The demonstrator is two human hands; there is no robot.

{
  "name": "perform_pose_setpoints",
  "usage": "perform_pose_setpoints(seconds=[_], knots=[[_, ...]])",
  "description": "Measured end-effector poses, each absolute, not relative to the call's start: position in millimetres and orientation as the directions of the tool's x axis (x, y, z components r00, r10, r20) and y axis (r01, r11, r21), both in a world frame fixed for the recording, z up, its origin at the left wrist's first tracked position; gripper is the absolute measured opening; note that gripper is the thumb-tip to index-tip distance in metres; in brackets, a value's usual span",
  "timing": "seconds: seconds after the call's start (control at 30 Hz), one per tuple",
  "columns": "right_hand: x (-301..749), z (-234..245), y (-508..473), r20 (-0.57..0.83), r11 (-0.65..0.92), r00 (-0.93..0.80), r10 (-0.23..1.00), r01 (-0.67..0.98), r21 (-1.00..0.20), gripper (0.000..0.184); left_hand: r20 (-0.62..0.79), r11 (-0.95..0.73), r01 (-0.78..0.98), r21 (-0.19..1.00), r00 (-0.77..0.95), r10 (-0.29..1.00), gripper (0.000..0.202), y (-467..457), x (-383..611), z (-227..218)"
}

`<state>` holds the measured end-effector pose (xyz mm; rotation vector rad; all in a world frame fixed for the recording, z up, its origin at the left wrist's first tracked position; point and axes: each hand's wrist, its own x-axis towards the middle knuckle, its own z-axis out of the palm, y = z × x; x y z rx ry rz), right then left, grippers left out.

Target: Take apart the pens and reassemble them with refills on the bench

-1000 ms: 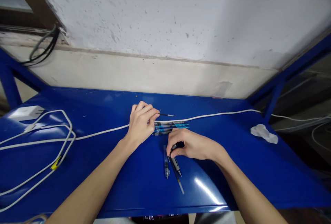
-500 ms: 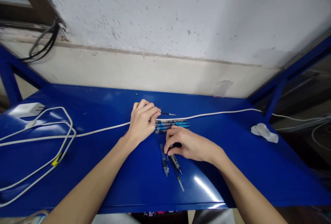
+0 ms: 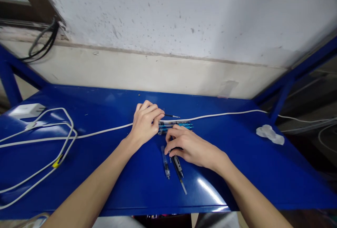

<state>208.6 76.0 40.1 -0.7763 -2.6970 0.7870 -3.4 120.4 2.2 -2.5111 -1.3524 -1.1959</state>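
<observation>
My left hand (image 3: 146, 121) is closed, pinching a thin dark pen refill (image 3: 171, 115) whose metal tip points right. Under and beside it lie several pens (image 3: 186, 126) in a row, some blue, partly covered by both hands. My right hand (image 3: 188, 145) is bent low over the table, its thumb and index finger apart. The index fingertip meets the upper part of a clear pen barrel (image 3: 165, 163). Close to the thumb lie a grey pen piece (image 3: 178, 164) and another refill (image 3: 183, 186) with a pale end; their upper ends are partly hidden by my right hand.
A white cable (image 3: 105, 131) crosses the blue table (image 3: 118, 186) behind the pens and loops at left near a white charger (image 3: 27, 110). Crumpled white tissue (image 3: 270, 134) lies at right. Blue frame bars and a wall bound the table.
My right hand's fingers have shifted slightly left and spread from the grey pen piece toward the clear barrel. The barrel has turned and slid a little left. My left hand keeps its pinch.
</observation>
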Motion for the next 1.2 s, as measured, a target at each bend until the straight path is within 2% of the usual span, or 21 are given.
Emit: perform_pose_setpoints(seconds=[0.33,0.67,0.77,0.9,1.03,1.13,1.2], knots=[[208,37,77,0.107,0.734,-0.854,0.509,0.365,-0.573,0.023,0.642,-0.615,0.728,0.301,0.322,0.696,0.022,120,-3,3],[207,45,76,0.098,0.799,-0.878,0.469,0.375,-0.470,0.030,0.636,-0.619,0.724,0.304,0.329,0.698,0.020,120,-3,3],[210,45,76,0.141,0.792,-0.836,0.530,0.429,-0.435,0.025,0.637,-0.617,0.725,0.306,0.325,0.699,0.021,120,-3,3],[217,46,79,0.192,0.696,-0.693,0.694,0.580,-0.423,0.013,0.635,-0.619,0.727,0.297,0.334,0.696,0.022,119,-4,3],[223,47,81,0.056,0.535,-0.598,0.800,0.667,-0.519,0.008,0.620,-0.631,0.692,0.350,0.333,0.710,0.025,118,-3,2],[225,44,82,-0.104,0.422,-0.588,0.802,0.681,-0.598,0.010,0.587,-0.600,0.670,0.438,0.292,0.755,0.024,116,-2,2],[226,42,82,-0.159,0.374,-0.597,0.787,0.666,-0.645,0.011,0.575,-0.584,0.669,0.460,0.277,0.770,0.024,114,-2,3]])
